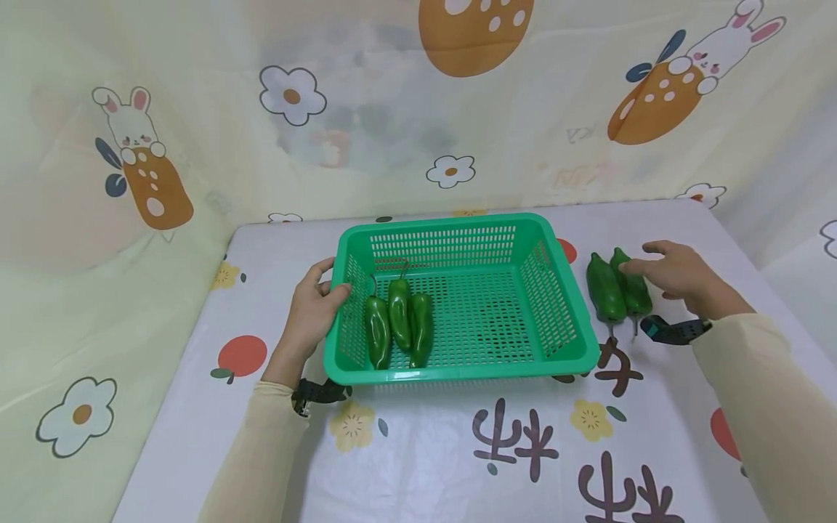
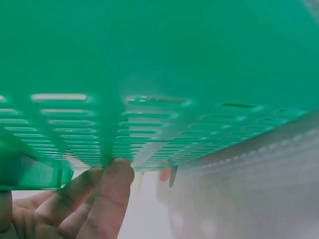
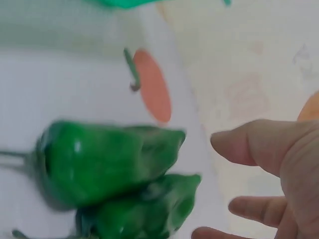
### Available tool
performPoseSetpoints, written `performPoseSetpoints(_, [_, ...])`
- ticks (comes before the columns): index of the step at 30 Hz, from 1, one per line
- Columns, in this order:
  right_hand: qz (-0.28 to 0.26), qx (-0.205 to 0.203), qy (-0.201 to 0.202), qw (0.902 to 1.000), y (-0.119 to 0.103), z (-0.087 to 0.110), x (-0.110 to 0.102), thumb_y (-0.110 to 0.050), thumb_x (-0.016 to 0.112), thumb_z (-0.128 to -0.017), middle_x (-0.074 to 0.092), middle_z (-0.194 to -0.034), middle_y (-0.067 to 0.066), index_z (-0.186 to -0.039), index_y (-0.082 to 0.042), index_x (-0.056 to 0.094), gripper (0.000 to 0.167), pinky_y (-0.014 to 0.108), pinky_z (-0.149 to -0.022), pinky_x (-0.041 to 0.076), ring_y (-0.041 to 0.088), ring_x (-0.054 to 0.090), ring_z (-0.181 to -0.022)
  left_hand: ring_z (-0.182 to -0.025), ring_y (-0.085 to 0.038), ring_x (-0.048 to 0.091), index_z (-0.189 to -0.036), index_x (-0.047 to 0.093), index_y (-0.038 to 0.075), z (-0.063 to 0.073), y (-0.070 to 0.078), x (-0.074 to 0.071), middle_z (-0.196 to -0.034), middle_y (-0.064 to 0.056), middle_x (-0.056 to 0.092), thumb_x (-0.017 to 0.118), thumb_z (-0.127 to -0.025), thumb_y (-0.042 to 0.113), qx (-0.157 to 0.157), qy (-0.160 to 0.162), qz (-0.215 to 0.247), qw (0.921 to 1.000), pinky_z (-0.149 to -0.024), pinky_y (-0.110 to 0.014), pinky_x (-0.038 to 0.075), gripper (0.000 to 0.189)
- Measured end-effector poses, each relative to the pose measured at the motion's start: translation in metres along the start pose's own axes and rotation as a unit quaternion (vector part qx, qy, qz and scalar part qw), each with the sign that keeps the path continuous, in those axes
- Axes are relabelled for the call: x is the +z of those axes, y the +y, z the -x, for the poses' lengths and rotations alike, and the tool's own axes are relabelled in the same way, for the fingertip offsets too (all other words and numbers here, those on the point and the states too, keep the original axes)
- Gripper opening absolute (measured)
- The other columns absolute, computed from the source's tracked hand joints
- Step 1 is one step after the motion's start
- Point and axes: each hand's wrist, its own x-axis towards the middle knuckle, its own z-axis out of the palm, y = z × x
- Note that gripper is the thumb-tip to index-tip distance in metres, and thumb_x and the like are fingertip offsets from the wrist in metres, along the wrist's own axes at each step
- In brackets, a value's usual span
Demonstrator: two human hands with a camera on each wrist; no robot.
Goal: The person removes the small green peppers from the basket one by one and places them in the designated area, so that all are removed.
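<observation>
A green plastic basket (image 1: pixel 461 370) with slotted walls is at the centre of the head view. Three long green peppers (image 1: pixel 399 319) lie side by side in its left part. My left hand (image 1: pixel 311 309) grips the basket's left rim, thumb over the top edge; in the left wrist view its fingers (image 2: pixel 107 199) reach up against the slotted wall. To the right of the basket, two more green peppers (image 1: pixel 605 289) lie together on the table, stems towards me. My right hand (image 1: pixel 680 272) is over the right one, fingers spread and holding nothing; the right wrist view shows its thumb (image 3: pixel 249 144) apart from both peppers.
A white patterned cloth (image 1: pixel 425 450) covers the table. Behind it hangs a cream curtain (image 1: pixel 379 167) with rabbit and flower prints, which also runs along the left side. Dark wrist devices (image 1: pixel 673 330) sit on both arms.
</observation>
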Motion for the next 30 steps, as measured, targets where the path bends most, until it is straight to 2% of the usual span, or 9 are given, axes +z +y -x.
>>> performPoseSetpoints(6, [-0.011,-0.035,0.052,0.9980,-0.027,0.018,0.006,-0.062,0.055,-0.099,0.020,-0.157,0.044,-0.164,0.003,0.002,0.106,0.082,-0.106,0.037,0.062,0.031,-0.137,-0.079,-0.034,0.078,-0.160,0.036,0.010,0.001,0.002,0.001,-0.115,-0.027,0.072,0.057,-0.104,0.014,0.002,-0.001,-0.003,1.0000,-0.062,-0.037,0.067,0.059])
performPoseSetpoints(10, [-0.020,-0.075,0.083,0.9936,-0.060,0.032,0.015,-0.059,0.059,-0.099,0.030,-0.155,0.041,-0.166,-0.001,0.006,0.103,0.082,-0.105,0.037,0.059,0.036,-0.135,-0.079,-0.033,0.078,-0.160,0.036,0.010,0.001,0.003,0.001,-0.116,-0.026,0.072,0.057,-0.104,0.016,-0.002,0.000,-0.005,1.0000,-0.062,-0.037,0.067,0.060])
performPoseSetpoints(14, [-0.027,-0.119,0.097,0.9878,-0.097,0.046,0.030,-0.051,0.061,-0.101,0.038,-0.153,0.036,-0.167,-0.004,0.013,0.094,0.076,-0.106,0.043,0.056,0.042,-0.132,-0.080,-0.032,0.078,-0.160,0.037,0.010,0.001,0.003,0.000,-0.117,-0.026,0.071,0.057,-0.104,0.016,-0.006,0.002,-0.004,1.0000,-0.063,-0.036,0.067,0.059])
performPoseSetpoints(18, [-0.048,-0.161,0.083,0.9824,-0.127,0.057,0.048,-0.046,0.064,-0.101,0.046,-0.148,0.029,-0.167,-0.009,0.020,0.087,0.066,-0.102,0.049,0.047,0.051,-0.125,-0.081,-0.033,0.078,-0.159,0.038,0.010,0.002,0.002,0.000,-0.118,-0.026,0.072,0.057,-0.104,0.016,-0.009,0.001,-0.006,0.9999,-0.063,-0.036,0.067,0.059])
performPoseSetpoints(21, [-0.068,-0.180,0.053,0.9798,-0.148,0.061,0.063,-0.041,0.066,-0.102,0.050,-0.143,0.022,-0.166,-0.013,0.026,0.080,0.055,-0.097,0.053,0.040,0.057,-0.116,-0.082,-0.032,0.078,-0.159,0.038,0.009,0.002,0.002,0.000,-0.119,-0.026,0.072,0.058,-0.104,0.016,-0.011,0.001,-0.007,0.9999,-0.064,-0.036,0.067,0.059])
performPoseSetpoints(25, [-0.082,-0.185,0.010,0.9793,-0.172,0.062,0.085,-0.035,0.067,-0.101,0.051,-0.138,0.017,-0.164,-0.015,0.031,0.074,0.046,-0.094,0.056,0.035,0.059,-0.113,-0.082,-0.032,0.078,-0.160,0.037,0.009,0.003,0.004,0.001,-0.119,-0.027,0.071,0.057,-0.104,0.016,-0.010,0.000,-0.007,0.9999,-0.064,-0.036,0.067,0.059])
performPoseSetpoints(30, [-0.093,-0.178,-0.034,0.9790,-0.193,0.051,0.116,-0.031,0.069,-0.100,0.054,-0.133,0.015,-0.162,-0.013,0.035,0.074,0.044,-0.093,0.060,0.031,0.064,-0.106,-0.083,-0.035,0.078,-0.159,0.037,0.007,0.005,0.007,0.002,-0.117,-0.028,0.071,0.057,-0.104,0.015,-0.006,-0.003,-0.003,1.0000,-0.063,-0.036,0.067,0.059])
